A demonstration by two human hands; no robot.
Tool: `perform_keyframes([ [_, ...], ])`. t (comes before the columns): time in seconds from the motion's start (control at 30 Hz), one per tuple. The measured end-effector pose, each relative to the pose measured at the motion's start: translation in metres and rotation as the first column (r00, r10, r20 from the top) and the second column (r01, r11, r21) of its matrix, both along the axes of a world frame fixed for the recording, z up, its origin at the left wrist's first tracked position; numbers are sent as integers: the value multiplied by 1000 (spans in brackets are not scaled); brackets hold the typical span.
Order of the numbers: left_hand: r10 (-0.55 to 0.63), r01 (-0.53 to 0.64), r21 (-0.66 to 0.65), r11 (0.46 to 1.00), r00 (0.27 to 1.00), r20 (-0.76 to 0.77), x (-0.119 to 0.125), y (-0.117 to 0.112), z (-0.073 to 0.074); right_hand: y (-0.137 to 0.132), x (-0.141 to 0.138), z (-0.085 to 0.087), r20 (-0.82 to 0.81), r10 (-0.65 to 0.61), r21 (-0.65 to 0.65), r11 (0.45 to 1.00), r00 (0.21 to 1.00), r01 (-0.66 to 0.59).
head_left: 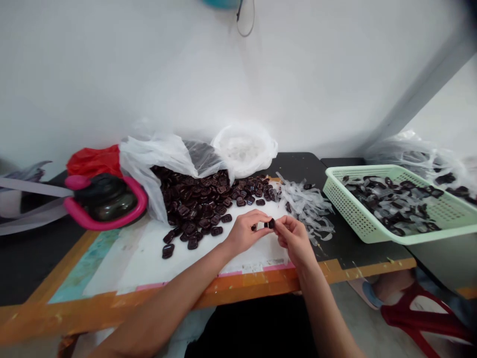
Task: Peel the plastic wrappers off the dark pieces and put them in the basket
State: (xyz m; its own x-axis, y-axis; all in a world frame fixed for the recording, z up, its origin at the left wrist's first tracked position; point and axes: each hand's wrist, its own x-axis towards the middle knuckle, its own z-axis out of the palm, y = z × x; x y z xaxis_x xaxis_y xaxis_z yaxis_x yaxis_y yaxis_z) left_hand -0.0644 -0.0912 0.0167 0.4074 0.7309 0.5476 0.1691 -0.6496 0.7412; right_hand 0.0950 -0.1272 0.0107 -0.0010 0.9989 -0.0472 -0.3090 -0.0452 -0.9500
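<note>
Two bare arms [156, 318] come up from the bottom of my screen, nearest to the camera. On the far left I see a black thing with a pink handle [105, 199], and a red plastic bag [93, 161] behind it. Next comes a white plastic bag [156, 159], open, with a big pile of shiny dark pieces [197, 204] spilling out onto a white sheet [186, 258] on the table [298, 169]. Orange tape [149, 298] runs along the table's front edge. In the middle, the left hand [244, 232] and the right hand [294, 240] are very close. Their fingers [283, 226] are pinched together on a small dark piece [270, 223], held just above the sheet, near the front of the pile. Just right of the hands lies a heap of clear plastic strips [307, 211]. Farther right, a green plastic basket [372, 204] holds more dark pieces mixed with clear strips. Down low on the right, I can see a red sandal [417, 318] on the floor [354, 318].
</note>
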Motion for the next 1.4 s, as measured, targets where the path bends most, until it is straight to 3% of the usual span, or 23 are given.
perform_keyframes([
  [0.33, 66, -60, 90, 994, 995, -68, -1, 9, 2, 4, 4, 8, -48, 35, -6, 999, 998, -35],
  [0.7, 32, -13, 135, 991, 990, -139, -5, 19, -5, 3, 9, 13, -81, 95, -45, 994, 992, -99],
  [0.87, 65, -50, 118, 992, 990, -128, -4, 15, -3, 2, 8, 12, -144, 58, -58, 996, 988, -67],
  [1.03, 40, -27, 110, 994, 992, -119, -4, 16, -3, 7, 8, 4, -104, -22, -66, 998, 994, 15],
  [1.27, -13, 19, 83, 996, 998, -68, -1, 6, 1, 0, 7, -4, -54, -27, -30, 999, 998, 25],
  [1.4, -24, 24, 11, 1000, 999, -33, 0, 3, -2, -3, 9, -6, -104, -9, -40, 999, 995, 5],
])
